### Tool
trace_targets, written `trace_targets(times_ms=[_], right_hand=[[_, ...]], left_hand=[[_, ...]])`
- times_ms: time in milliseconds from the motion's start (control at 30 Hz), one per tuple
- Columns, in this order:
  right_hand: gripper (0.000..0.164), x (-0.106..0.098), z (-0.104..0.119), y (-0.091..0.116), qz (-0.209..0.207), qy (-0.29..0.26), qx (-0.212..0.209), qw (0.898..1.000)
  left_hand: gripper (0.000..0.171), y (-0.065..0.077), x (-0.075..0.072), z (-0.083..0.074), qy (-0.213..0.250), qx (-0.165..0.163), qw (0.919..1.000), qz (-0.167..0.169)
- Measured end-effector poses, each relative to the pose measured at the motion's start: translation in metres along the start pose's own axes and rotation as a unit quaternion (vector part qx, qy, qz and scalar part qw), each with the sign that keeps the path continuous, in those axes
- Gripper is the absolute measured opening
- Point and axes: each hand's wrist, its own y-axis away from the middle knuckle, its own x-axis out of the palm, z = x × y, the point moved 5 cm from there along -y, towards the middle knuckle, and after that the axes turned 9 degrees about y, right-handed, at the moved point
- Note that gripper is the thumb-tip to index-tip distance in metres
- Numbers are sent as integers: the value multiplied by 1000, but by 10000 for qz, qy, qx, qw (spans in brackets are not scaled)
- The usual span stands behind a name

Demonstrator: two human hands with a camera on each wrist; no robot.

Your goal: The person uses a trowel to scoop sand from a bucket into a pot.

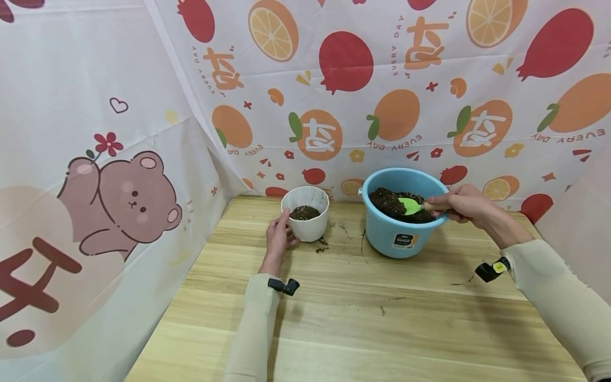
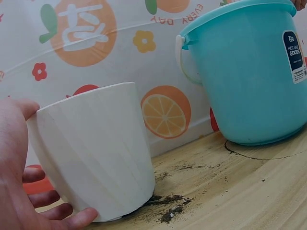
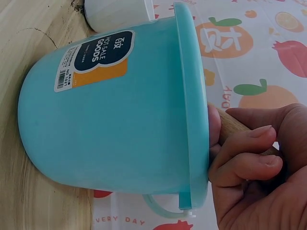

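Note:
A white flower pot (image 1: 312, 228) with dark soil inside stands on the table. My left hand (image 1: 278, 237) holds it from the left; in the left wrist view the thumb is at the rim and the fingers (image 2: 53, 211) lie round the lower side. My right hand (image 1: 460, 203) grips the wooden handle (image 3: 235, 125) of a small trowel at the rim of a blue bucket (image 1: 396, 239). The trowel's green blade (image 1: 410, 206) lies in the bucket's dark soil (image 1: 387, 202), its tip covered.
Soil crumbs (image 2: 173, 206) lie on the wooden table (image 1: 334, 318) beside the pot, with thin root strands near the bucket. The bucket's handle (image 2: 180, 57) hangs down its side. A fruit-printed cloth (image 1: 348, 116) hangs close behind pot and bucket; a bear-printed one is on the left.

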Motion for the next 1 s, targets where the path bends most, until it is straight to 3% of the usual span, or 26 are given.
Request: trace_targets(times_ms=[433, 767, 867, 1000], right_hand=[[46, 0, -3, 3, -82, -106, -56, 9999], [37, -5, -1, 7, -147, -78, -120, 9998], [38, -6, -2, 8, -151, -69, -125, 9998], [41, -8, -2, 8, -155, -55, -145, 9998]], left_hand=[[77, -1, 0, 1, 43, -4, 10000, 56], [74, -3, 0, 0, 156, -161, 9996, 163], [70, 1, 1, -5, 141, -189, 9995, 204], [66, 17, 5, -17, 137, -128, 9995, 256]])
